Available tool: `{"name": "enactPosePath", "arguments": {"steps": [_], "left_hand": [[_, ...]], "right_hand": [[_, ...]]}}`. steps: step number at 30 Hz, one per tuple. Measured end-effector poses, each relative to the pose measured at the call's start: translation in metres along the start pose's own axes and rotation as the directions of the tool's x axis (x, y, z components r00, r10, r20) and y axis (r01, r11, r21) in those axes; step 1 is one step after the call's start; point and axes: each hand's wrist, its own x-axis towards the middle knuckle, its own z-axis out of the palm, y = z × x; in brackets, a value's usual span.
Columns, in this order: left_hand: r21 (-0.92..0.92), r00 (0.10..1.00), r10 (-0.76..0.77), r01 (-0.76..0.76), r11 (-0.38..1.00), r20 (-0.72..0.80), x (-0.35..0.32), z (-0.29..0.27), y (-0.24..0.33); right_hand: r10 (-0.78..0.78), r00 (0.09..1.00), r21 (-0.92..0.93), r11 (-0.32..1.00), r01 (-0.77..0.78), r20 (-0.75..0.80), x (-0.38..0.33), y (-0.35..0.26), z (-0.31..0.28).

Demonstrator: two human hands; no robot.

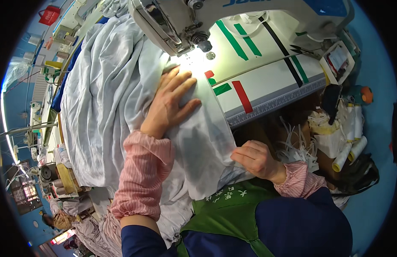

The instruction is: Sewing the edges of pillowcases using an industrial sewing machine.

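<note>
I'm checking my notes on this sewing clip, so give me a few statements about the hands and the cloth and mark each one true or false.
1. The left hand lies flat on the pale cloth near the needle. True.
2. The right hand holds scissors. False: it pinches the cloth's edge at the table front.
3. The table bears green, red and black tape strips. True.
4. The cloth is bright red. False: it is pale blue-white.
5. The sewing machine stands ahead of the left hand. True.
</note>
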Motion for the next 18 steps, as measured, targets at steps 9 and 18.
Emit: {"name": "enactPosePath", "arguments": {"steps": [9, 18], "left_hand": [[-0.041, 0.998, -0.054, 0.055, 0.998, 0.013, 0.029, -0.013, -0.057], [-0.079, 0.982, -0.111, 0.124, 0.989, 0.152, 0.055, -0.015, -0.121]], "right_hand": [[-0.008, 0.999, -0.082, 0.997, 0.005, -0.033, 0.045, 0.019, -0.003], [0.008, 1.000, -0.182, 0.983, -0.010, -0.013, 0.095, 0.033, -0.011]]}}
